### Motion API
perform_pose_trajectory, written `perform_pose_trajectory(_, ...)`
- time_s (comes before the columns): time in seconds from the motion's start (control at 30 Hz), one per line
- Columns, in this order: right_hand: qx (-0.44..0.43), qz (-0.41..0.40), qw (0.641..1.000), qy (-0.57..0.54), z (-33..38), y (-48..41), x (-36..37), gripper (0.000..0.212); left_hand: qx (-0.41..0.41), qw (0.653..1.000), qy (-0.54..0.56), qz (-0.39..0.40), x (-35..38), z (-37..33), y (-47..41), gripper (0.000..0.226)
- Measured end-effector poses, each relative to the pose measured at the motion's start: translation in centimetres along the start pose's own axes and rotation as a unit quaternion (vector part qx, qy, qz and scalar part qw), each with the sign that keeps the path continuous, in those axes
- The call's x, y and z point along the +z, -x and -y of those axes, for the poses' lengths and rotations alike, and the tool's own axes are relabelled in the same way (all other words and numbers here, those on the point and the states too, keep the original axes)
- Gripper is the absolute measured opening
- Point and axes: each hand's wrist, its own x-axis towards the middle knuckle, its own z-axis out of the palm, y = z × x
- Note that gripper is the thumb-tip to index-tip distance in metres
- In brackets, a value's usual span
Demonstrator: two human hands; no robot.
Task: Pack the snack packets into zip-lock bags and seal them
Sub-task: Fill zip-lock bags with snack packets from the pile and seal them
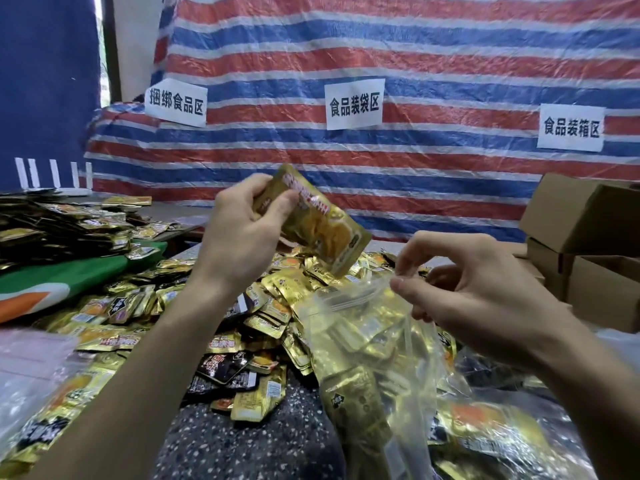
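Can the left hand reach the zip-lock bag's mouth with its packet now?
Probably yes: the right hand holds the zip-lock bag by its rim, and nothing lies between the packet and its mouth.

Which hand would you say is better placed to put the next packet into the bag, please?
Left. The left hand holds a gold packet raised just above the bag, while the right hand is occupied pinching the bag's top edge, probably to hold it open.

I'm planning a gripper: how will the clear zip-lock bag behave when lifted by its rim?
Probably floppy: the zip-lock bag sags below where the right hand pinches its rim. Likely bottom-heavy, since gold packets sit inside. Its glossy film may be slippery.
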Motion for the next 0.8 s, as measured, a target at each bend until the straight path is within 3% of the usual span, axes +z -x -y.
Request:
perform_pose_trajectory(0.2, -0.007, -0.009, 1.000, -0.005, 0.0, 0.0, 0.0, 0.009, 0.031, 0.999, 0.040, -0.018, 0.1, -3.2, 0.9, 0.008)
perform_pose_trajectory(0.37, -0.020, -0.012, 1.000, -0.009, -0.1, -0.1, 0.2, 0.007, -0.001, 0.999, 0.018, 0.037, 1.5, -3.3, 1.6, 0.004)
perform_pose_trajectory(0.6, -0.021, -0.030, 0.999, 0.005, -0.5, -0.4, 0.3, 0.007, -0.042, 0.996, -0.065, 0.035, 2.8, -3.0, 2.1, 0.011)
perform_pose_trajectory(0.8, -0.033, -0.046, 0.998, -0.012, -0.3, -0.2, 0.2, 0.008, -0.089, 0.988, -0.086, 0.094, 2.7, -3.3, 2.3, 0.015)
